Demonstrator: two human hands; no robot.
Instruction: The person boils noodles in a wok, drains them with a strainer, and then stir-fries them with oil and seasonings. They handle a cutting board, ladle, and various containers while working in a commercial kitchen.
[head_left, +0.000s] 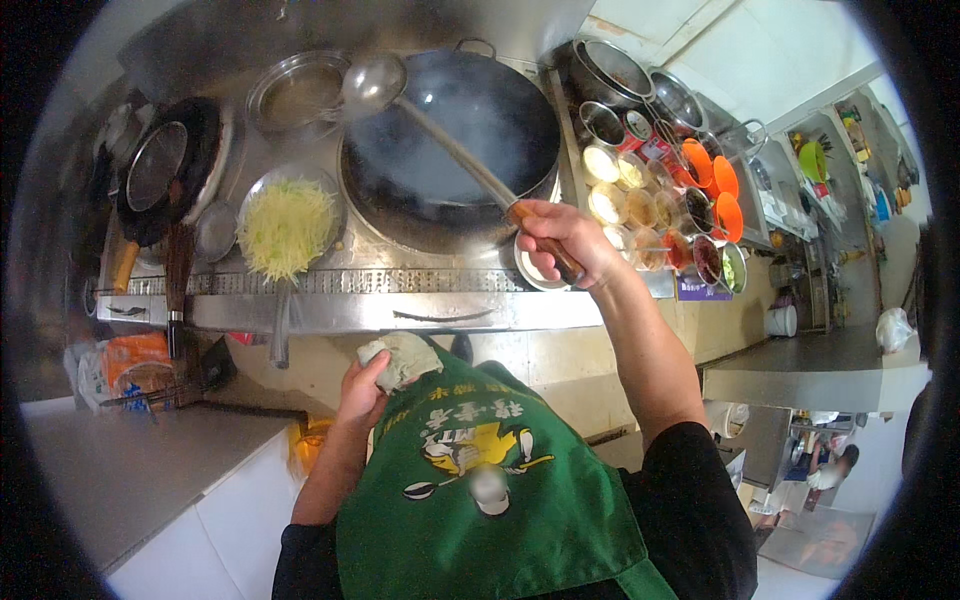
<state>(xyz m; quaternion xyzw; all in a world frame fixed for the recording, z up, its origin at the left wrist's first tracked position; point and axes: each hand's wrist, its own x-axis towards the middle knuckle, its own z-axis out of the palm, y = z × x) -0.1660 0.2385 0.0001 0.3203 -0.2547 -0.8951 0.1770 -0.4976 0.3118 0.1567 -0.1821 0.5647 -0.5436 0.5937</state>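
A metal ladle (375, 82) stretches across a large dark wok (457, 135), its wooden handle in the grip of my right hand (566, 240). The bowl of the ladle is over the wok's left rim, near a lidless metal pot (300, 94) of cloudy liquid. Haze or steam blurs the inside of the wok. My left hand (364, 390) holds a crumpled pale cloth (401, 360) in front of the green apron (480, 517). Left of the wok, pale green shreds (289, 229) of a vegetable are heaped in a long-handled strainer or scoop (280, 330).
Seasoning containers (641, 206) and orange bowls (724, 176) crowd the right side of the stove. A blackened pan with a mesh strainer (157, 165) stands at far left, beside a brush (177, 277). The steel stove edge (390, 311) runs before me. A grey counter (165, 465) lies lower left.
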